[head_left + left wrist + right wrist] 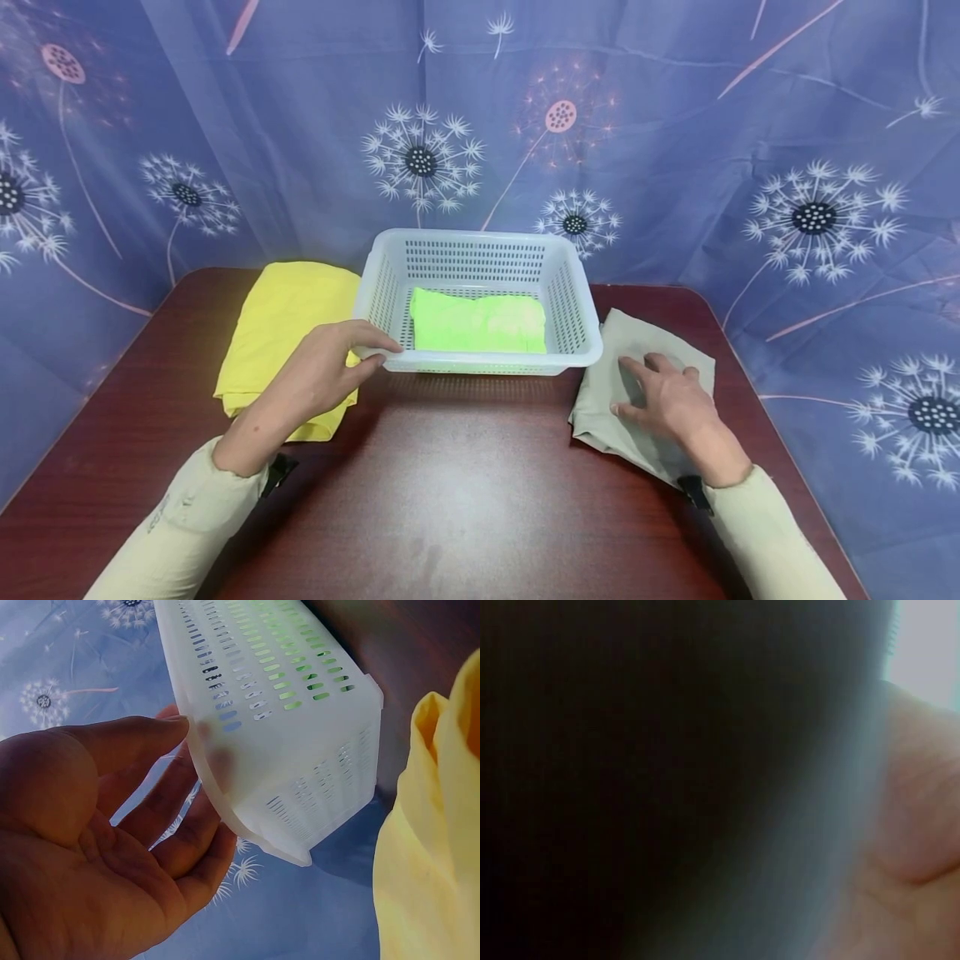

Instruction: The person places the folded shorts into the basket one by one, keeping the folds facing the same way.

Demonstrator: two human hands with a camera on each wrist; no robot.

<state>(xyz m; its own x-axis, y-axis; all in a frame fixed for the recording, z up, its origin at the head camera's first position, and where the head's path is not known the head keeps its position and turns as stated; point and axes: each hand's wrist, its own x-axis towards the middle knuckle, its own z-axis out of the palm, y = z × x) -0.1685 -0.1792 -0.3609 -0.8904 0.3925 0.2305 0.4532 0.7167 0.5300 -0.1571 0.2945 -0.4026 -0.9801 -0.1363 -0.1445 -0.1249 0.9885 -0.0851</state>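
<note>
A white perforated plastic basket (487, 360) stands at the back middle of the table, with a folded bright green cloth (480, 323) lying inside. My left hand (322, 368) pinches the basket's rim at its near left corner. In the left wrist view the thumb (142, 739) is on the outer side of the rim and the fingers reach behind it. To the right, my right hand (669, 404) rests on a folded grey cloth (600, 404), fingers spread and slightly bent. The right wrist view is mostly dark and blurred, with only part of the palm (922, 795) showing.
A folded yellow cloth (288, 308) lies left of the basket, partly under my left forearm in the head view. The dark red wooden table (465, 500) has rounded back corners. A blue curtain (300, 125) with dandelion prints hangs behind and at both sides.
</note>
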